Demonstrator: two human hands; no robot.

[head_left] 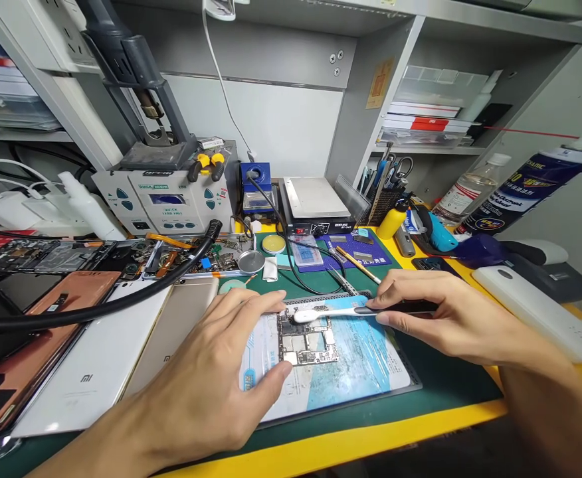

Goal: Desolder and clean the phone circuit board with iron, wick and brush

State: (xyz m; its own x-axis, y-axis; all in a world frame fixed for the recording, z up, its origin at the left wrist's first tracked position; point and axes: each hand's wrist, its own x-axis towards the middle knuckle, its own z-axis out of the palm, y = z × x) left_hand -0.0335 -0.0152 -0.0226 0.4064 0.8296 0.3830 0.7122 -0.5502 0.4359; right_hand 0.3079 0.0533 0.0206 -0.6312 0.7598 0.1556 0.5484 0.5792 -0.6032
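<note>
A phone circuit board [315, 357] lies on a blue-and-white plastic-covered booklet [355, 372]. My left hand [221, 358] braces the board at its left side, thumb at the lower corner and forefinger at the upper one. Between the thumb and fingers of my right hand [430, 312] is a white-and-dark toothbrush [341, 312]. The brush head rests over the board's upper part, bristles facing down and hidden from view. Metal tweezers [345, 284] lie just behind the booklet.
Phone back covers [92, 352] lie at left, crossed by a black hose [161, 285]. Behind stand a hot-air station [166, 199], a heating plate [315, 199] and round tins [274, 244]. Bottles, a spray can [530, 179] and a white device [535, 312] occupy the right side.
</note>
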